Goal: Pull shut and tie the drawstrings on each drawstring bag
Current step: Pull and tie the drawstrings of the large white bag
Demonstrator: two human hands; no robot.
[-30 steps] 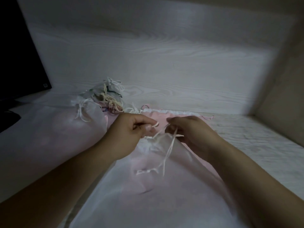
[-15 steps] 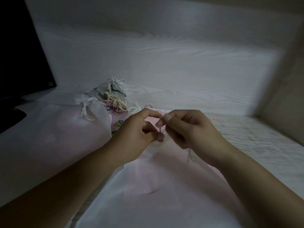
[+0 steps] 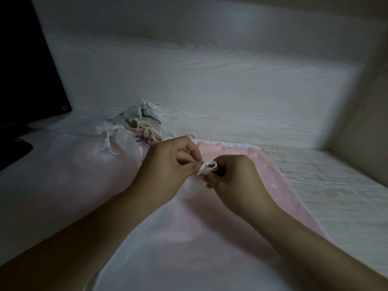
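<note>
A large sheer white drawstring bag [image 3: 180,244] lies in front of me, its gathered neck between my hands. The white drawstring [image 3: 207,166] forms a small loop wound around my left thumb. My left hand [image 3: 170,164] pinches the cord, and my right hand [image 3: 233,177] grips it from the other side, fingers touching the left hand. Under this bag lies a pink drawstring bag [image 3: 252,160] with a white top hem. To the left sits another white bag [image 3: 119,141] with its strings tied.
A heap of small tied bags [image 3: 144,120] with tangled cords sits against the pale wood back wall [image 3: 210,70]. A dark monitor [image 3: 27,66] stands at the left. A side wall [image 3: 361,114] closes the right.
The loose strings that hung down over the white bag have been drawn up. My hands came together, and a loop now sits around my left thumb.
</note>
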